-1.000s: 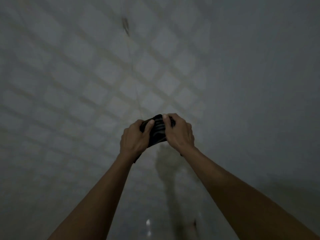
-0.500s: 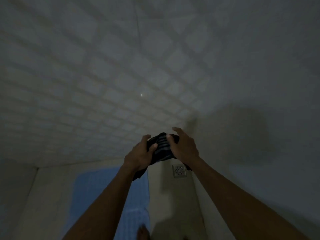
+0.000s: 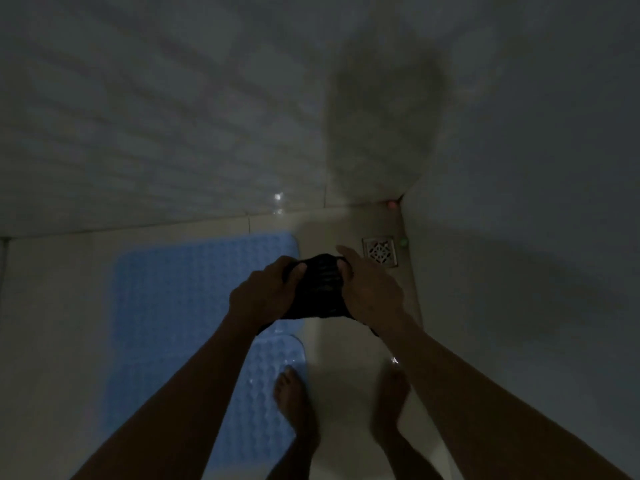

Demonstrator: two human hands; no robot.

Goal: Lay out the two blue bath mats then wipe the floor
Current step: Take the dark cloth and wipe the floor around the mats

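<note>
A dark striped cloth (image 3: 317, 287) is bunched between my hands, held in the air above the floor. My left hand (image 3: 261, 296) grips its left side and my right hand (image 3: 372, 291) grips its right side. Below them, one blue bath mat (image 3: 180, 299) lies flat on the pale floor against the back wall. A second blue bath mat (image 3: 266, 393) lies nearer to me, its far edge at the first mat's near edge; my left arm hides much of it. My left foot (image 3: 294, 400) stands on this nearer mat's right edge.
A square metal floor drain (image 3: 380, 251) sits in the back right corner of the pale floor (image 3: 346, 358). Tiled walls (image 3: 156, 133) close the space at the back and on the right. My right foot (image 3: 389, 403) stands on bare wet floor.
My view has tilted down from the tiled wall to the floor, bringing both mats, the drain and my feet into sight. Both hands have kept hold of the cloth.
</note>
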